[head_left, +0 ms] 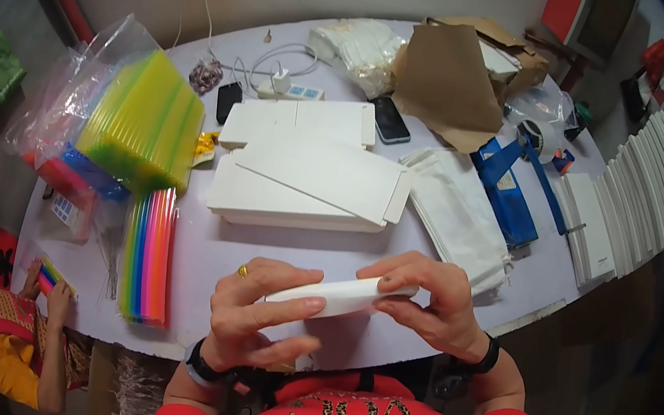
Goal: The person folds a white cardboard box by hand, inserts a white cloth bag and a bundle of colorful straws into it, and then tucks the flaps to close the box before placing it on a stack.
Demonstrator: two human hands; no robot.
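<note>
A slim white box is held level between my two hands, just above the near edge of the table. My left hand grips its left end between thumb and fingers, with a ring on one finger. At the other end, the thumb and fingers of my right hand pinch the box's tip. Beyond my hands lies a pile of flat white cartons. White cloth-like pouches are stacked to the right of that pile.
Slim white boxes stand in a long row on the right, past a blue tape dispenser. Rainbow-coloured tubes and a yellow-green bundle lie left. Behind are a phone and brown paper. Another person's hands hold coloured strips.
</note>
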